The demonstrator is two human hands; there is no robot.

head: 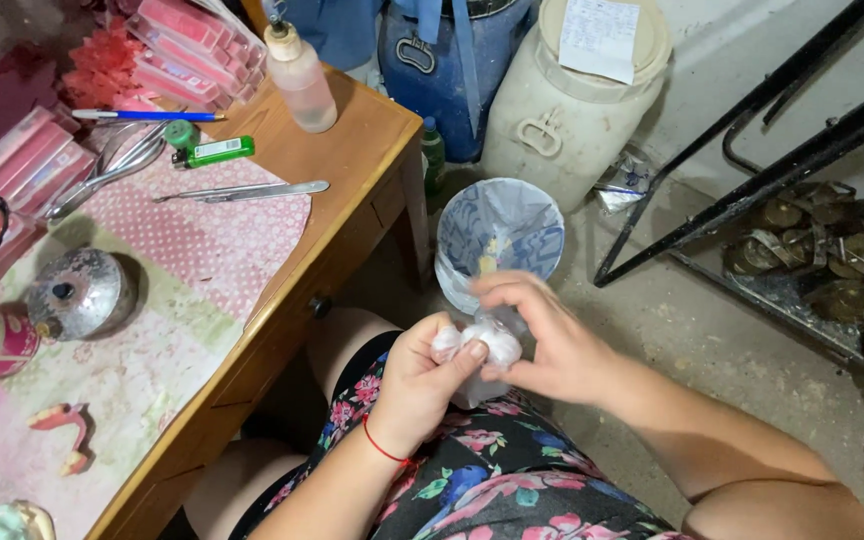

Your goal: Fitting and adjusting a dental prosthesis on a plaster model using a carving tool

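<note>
In the lower middle of the frame the left hand (420, 385) is closed around a small clear plastic bag (482, 350), thumb pressed against its bulging side, a red thread around the wrist. The right hand (542, 335) meets it from the right, its fingers (497, 290) curled over the top of the bag and pinching the gathered plastic there. Both hands grip the same bag, held above the lap over a floral dress (492, 480).

The bag looks already filled: whitish rounded lumps show through the film and swell it into a tight bundle. Its neck appears bunched but not visibly tied or sealed, so closing it seems to be what is left; whether a knot exists under the fingers cannot be told.

Just above the hands, on the floor at frame centre, stands a small bin (500, 235) lined with a blue and white patterned bag. Left of the hands a wooden desk (352, 150) carries a pink dotted cloth (212, 250), metal tweezers (242, 190), a green lighter (214, 151), a blue pen (147, 116) and a pale squeeze bottle (299, 75). A white drum (572, 95) stands at upper centre, and a black metal frame (752, 180) crosses the upper right
</note>
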